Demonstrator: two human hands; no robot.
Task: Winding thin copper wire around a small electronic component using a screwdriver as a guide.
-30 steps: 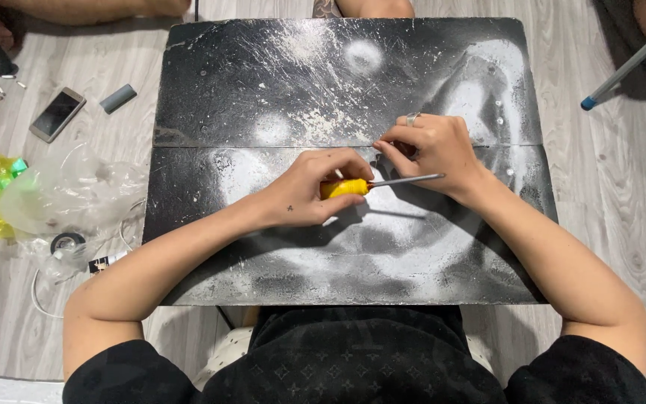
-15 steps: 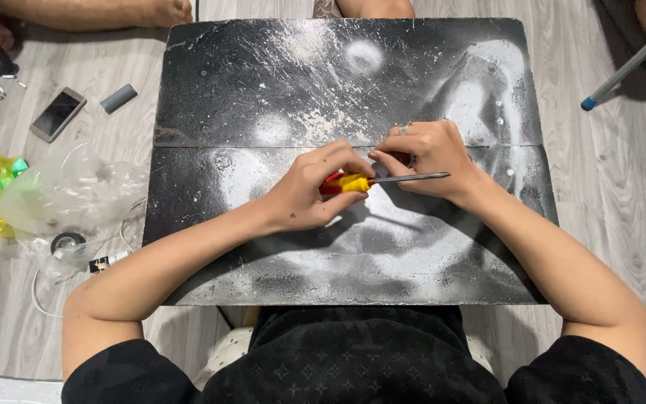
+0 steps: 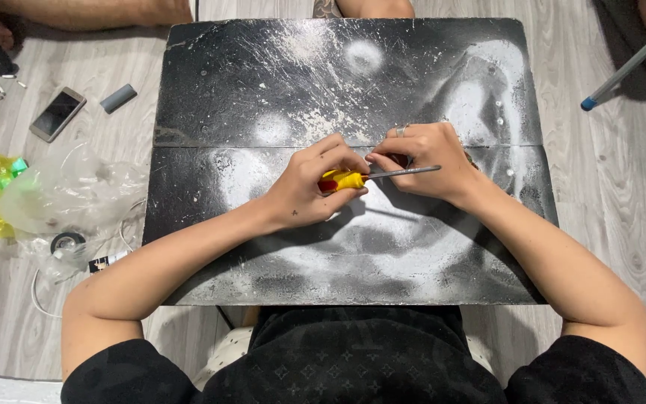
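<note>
Since a second ago your left hand (image 3: 309,191) has rolled the screwdriver (image 3: 368,178), baring red on its yellow handle, while your right hand (image 3: 422,158) pinches the shaft over the bench (image 3: 263,90); next, probably steady turning.

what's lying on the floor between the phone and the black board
In the head view, a small grey block lies on the wooden floor between the phone and the black board, touching neither.

Place: home floor used as a makeshift workshop.
Signs: grey wood-look plank floor (image 3: 637,194); scratched, paint-dusted black counter (image 3: 278,82); smartphone (image 3: 57,113) lying on the floor.
</note>
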